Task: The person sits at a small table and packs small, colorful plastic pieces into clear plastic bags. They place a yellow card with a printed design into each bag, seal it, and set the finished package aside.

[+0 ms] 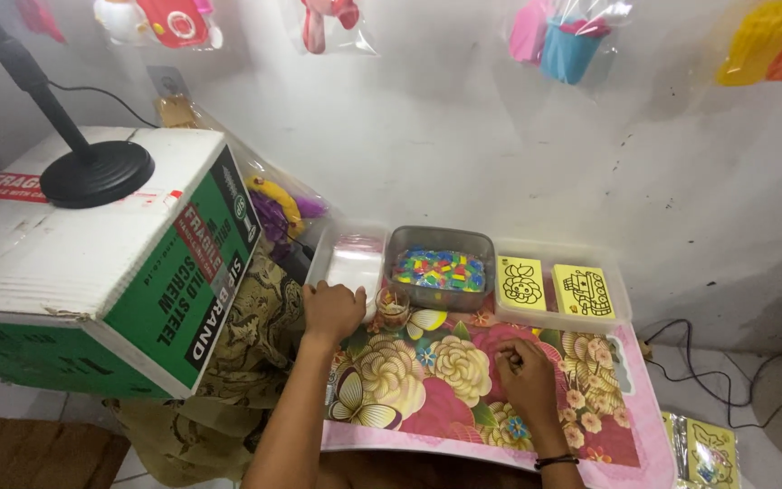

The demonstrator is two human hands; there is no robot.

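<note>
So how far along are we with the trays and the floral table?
Set out: grey tub of coloured pieces, yellow line-drawing cards in the clear tray. In hand: left hand rests on the clear plastic tray's edge; right hand is fisted on the floral tabletop. No card or pieces lie there yet.

Clear shallow tray — upright on the floral table's back-left edge.

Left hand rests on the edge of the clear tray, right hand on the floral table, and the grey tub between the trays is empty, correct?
Not quite. In the head view the grey tub is filled with small multicoloured pieces, not empty. The left hand on the clear tray and the right hand on the floral table are correct.
</note>
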